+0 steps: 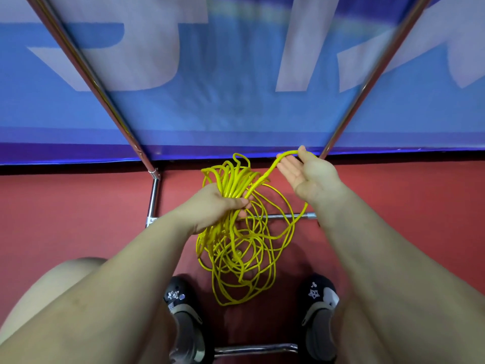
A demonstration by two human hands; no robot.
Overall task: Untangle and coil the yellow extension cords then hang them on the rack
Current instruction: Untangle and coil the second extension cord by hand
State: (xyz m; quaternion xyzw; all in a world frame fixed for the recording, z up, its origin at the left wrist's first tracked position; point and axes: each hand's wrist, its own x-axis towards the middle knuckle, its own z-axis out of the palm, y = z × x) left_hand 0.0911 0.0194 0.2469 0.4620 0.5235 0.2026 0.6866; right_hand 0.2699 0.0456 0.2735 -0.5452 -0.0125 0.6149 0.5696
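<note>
My left hand [219, 204] grips a bundle of coiled loops of the yellow extension cord [231, 179], the loops fanning up beyond my fingers. Below that hand more cord hangs in a loose tangle [241, 261] down to the red floor between my feet. My right hand [307, 170] is palm up, fingers straight, with a single strand of the cord running across it under the thumb and back to the bundle. The chrome rack's two uprights [105, 95] [372, 80] rise on either side.
The rack's base bars [154, 198] [283, 216] lie on the red floor behind the cord, and another chrome bar [254, 349] sits between my shoes. A blue banner with white letters [236, 88] stands close behind the rack. My dark shoes [183, 311] [319, 308] flank the tangle.
</note>
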